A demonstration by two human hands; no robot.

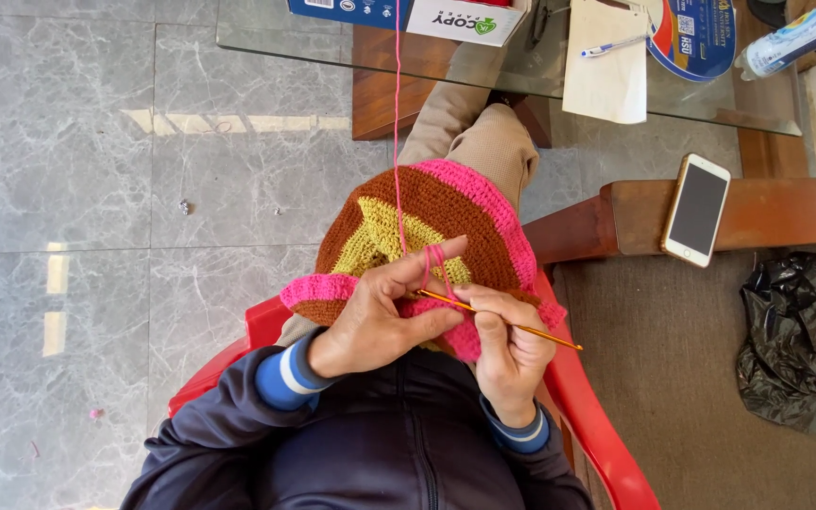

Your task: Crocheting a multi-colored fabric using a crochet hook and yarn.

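Fingers of the left hand [380, 316], at the centre of the frame, curl around the pink edge of the brown, yellow and pink crochet piece [427, 236] with pink yarn [397, 113] looped over the raised forefinger, while just right the right hand [507, 345] pinches the orange crochet hook [512, 326], wrist bent inward.

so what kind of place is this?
Probably a home living room or small office: grey marble-look tiled floor, glass-topped table with papers, a red plastic chair, and a phone on a wooden armrest.
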